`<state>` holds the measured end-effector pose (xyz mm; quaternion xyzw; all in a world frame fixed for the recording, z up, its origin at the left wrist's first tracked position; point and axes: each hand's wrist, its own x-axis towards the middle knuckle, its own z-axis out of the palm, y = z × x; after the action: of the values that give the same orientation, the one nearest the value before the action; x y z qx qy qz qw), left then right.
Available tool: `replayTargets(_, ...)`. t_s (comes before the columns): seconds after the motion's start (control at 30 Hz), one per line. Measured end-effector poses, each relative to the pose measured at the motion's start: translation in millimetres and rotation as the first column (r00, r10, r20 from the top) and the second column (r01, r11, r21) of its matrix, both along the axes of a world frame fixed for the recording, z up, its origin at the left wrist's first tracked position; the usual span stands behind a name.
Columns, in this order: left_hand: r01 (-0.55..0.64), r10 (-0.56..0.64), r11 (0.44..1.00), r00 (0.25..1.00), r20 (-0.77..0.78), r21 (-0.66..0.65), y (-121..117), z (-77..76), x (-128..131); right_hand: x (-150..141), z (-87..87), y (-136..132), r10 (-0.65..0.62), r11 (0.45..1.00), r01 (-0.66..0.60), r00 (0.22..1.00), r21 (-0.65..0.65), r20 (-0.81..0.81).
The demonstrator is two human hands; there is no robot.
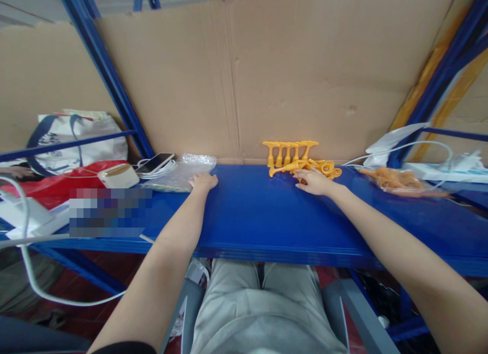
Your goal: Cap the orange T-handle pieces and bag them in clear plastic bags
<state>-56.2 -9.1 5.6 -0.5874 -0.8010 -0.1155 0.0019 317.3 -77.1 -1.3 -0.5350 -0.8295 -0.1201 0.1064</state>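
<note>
My left hand (pixel 204 182) rests at the right edge of a clear plastic bag (pixel 179 174), fingers apart and lying on it. On the blue tabletop, my right hand (pixel 314 182) reaches to a pile of yellow-orange plastic pieces (pixel 328 168), its fingers spread and touching the near side. Part of the pile is hidden under that hand. Behind it, a yellow-orange plastic rack-like piece with several upright posts (pixel 287 152) stands near the cardboard.
A bag of orange parts (pixel 400 180) lies on the right. To the left are a phone (pixel 157 162) on a coiled white cable, a white-and-gold rounded object (pixel 119 176), red plastic (pixel 68 181) and a tote bag (pixel 87 140). A cardboard sheet (pixel 305 64) closes off the back.
</note>
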Motion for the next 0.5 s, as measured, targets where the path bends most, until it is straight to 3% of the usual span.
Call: replayTargets(0.5, 0.026, -0.025, 0.999, 1.000, 0.019, -0.044, 2.2, 0.1, 0.7, -1.1, 3.5, -0.7, -0.007, 0.999, 0.007, 1.000, -0.041, 0.015)
